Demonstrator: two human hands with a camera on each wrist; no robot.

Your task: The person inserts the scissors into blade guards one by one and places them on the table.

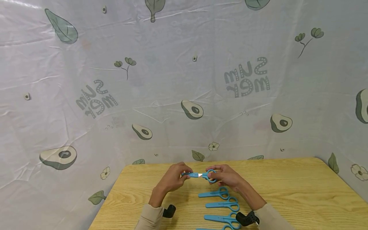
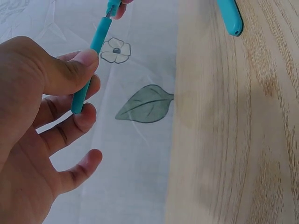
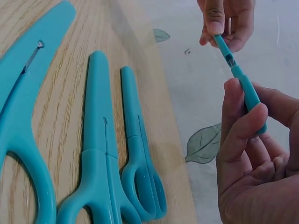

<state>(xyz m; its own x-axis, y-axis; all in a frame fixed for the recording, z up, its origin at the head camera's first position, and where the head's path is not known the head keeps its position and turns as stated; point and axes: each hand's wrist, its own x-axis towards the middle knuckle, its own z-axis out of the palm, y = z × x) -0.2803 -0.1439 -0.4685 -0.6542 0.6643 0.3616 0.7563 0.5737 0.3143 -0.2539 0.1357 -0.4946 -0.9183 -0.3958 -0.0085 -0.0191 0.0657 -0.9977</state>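
Above the far part of the table, a pair of blue scissors (image 1: 205, 175) is held level between both hands. My left hand (image 1: 173, 177) pinches its blue blade cover (image 2: 99, 37) between thumb and fingers. On the other side, my right hand (image 1: 228, 177) grips the finger loops, with thumb and fingers around the handle (image 3: 250, 95). A short bright strip of metal blade (image 1: 200, 175) shows between cover and handle. In the left wrist view, the little finger stands away from the cover.
Several more blue covered scissors lie in a column on the wooden table (image 1: 138, 195), the nearest pair (image 1: 211, 194) just below the hands. The lowest is cut off by the frame. Behind the table hangs a pale printed sheet (image 1: 169, 83).
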